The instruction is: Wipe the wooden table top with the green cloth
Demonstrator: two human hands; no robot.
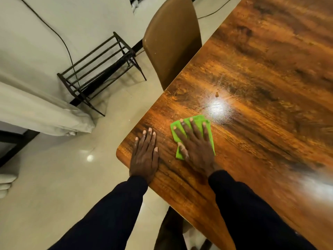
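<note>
The wooden table top (pixel 261 87) fills the right side of the view, glossy with dark grain and a bright light glare. A folded green cloth (pixel 198 120) lies flat near the table's near left corner. My right hand (pixel 195 145) presses flat on the cloth with fingers spread, covering most of it. My left hand (pixel 145 154) rests palm down on the bare wood beside the cloth, close to the corner edge, holding nothing. Both arms wear dark sleeves.
A brown chair (pixel 171 42) is pushed against the table's left edge. A dark metal rack (pixel 97 69) stands on the pale tiled floor by the wall, with a cable behind it. White fabric (pixel 41 112) drapes at the left. Another seat (pixel 169 231) shows under the table's near edge.
</note>
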